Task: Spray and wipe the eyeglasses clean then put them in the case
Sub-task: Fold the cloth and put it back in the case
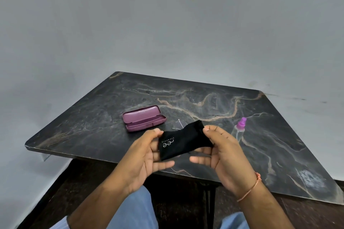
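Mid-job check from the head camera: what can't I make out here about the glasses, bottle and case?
- Eyeglasses: mostly hidden behind the black cloth held by the left hand and right hand; lens cleanliness cannot be told.
- Spray bottle: lower body hidden by the right hand; clear, so liquid level unreadable.
- Purple case: open, but its interior is too shallowly seen.
- Cloth lettering: upside down and too small to read.

eyeglasses [177, 124]: mostly hidden behind cloth [183, 138] | spray bottle [240, 128]: base hidden by right hand [221, 152]
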`<state>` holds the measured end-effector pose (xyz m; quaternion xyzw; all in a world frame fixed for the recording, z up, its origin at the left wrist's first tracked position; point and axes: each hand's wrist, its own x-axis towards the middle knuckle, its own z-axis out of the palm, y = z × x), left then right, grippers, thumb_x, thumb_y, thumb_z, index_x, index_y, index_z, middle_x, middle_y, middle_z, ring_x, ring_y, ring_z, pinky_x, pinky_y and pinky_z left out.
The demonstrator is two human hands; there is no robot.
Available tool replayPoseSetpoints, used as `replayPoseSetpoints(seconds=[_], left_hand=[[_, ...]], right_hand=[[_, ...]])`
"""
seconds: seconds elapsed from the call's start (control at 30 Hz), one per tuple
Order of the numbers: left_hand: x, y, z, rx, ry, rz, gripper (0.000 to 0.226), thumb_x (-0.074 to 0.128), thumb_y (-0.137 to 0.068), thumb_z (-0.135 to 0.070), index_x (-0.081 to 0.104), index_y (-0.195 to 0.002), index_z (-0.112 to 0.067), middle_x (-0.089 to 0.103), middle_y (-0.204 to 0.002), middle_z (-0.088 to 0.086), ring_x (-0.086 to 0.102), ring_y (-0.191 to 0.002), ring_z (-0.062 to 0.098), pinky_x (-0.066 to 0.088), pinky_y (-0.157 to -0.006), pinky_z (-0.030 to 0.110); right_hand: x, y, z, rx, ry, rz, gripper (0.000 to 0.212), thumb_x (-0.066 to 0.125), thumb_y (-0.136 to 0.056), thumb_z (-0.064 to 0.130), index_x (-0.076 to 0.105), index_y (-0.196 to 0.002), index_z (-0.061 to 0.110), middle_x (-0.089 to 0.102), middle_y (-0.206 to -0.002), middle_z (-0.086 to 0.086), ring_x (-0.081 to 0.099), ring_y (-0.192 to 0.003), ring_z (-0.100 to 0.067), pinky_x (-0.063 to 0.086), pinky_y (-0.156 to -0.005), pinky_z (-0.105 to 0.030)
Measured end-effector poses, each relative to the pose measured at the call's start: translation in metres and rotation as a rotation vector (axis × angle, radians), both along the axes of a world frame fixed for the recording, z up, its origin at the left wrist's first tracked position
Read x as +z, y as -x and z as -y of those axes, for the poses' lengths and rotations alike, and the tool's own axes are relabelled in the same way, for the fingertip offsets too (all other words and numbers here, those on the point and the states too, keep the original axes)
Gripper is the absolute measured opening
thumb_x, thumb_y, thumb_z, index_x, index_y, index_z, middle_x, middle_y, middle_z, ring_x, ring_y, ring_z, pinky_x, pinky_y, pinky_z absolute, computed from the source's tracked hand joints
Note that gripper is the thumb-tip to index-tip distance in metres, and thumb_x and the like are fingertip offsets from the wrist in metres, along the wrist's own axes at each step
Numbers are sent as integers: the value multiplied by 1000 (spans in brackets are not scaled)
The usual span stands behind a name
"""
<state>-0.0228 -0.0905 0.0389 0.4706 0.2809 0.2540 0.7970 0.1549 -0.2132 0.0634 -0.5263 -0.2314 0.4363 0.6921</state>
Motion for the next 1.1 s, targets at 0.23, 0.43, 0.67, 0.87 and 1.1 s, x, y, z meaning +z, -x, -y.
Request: replayPoseSetpoints(seconds=[0.23,0.43,0.67,0.87,1.1], left_hand=[[-10,5,-6,89,-177,-28,64,88,-76,-18,68,-137,-22,85,-117,10,83,-108,27,68,-81,30],[-8,17,-23,145,-272,-65,56,90,-73,-19,77,-127,-22,86,-108,13,84,-104,31,67,-92,40],[-1,32,-51,224,-379,-98,33,85,-90,-17,81,-123,-22,85,-87,4,83,-83,12,60,-71,19],[3,37,-110,204,-611,-318,51,90,-89,-16,74,-136,-26,87,-88,0,83,-98,12,61,-75,17],[6,24,-180,188,-785,-567,40,92,-88,-27,82,-126,-30,85,-86,-10,82,-74,6,66,-72,21]], right_hand=[[1,0,-4,91,41,89,45,68,-98,38,68,-126,3,77,-113,-24,73,-95,-40,66,-70,-42],[3,4,-19,63,96,232,30,81,-88,11,75,-117,4,80,-86,-6,78,-87,-19,65,-71,-31],[15,1,-52,100,55,364,22,76,-94,8,77,-115,15,83,-100,-10,80,-96,-21,65,-82,-40],[24,-15,-114,192,156,606,28,83,-88,5,78,-115,11,83,-97,-13,81,-94,-28,67,-79,-40],[19,-37,-198,190,284,971,14,90,-81,21,83,-93,18,81,-77,1,71,-67,-7,55,-67,-22]])
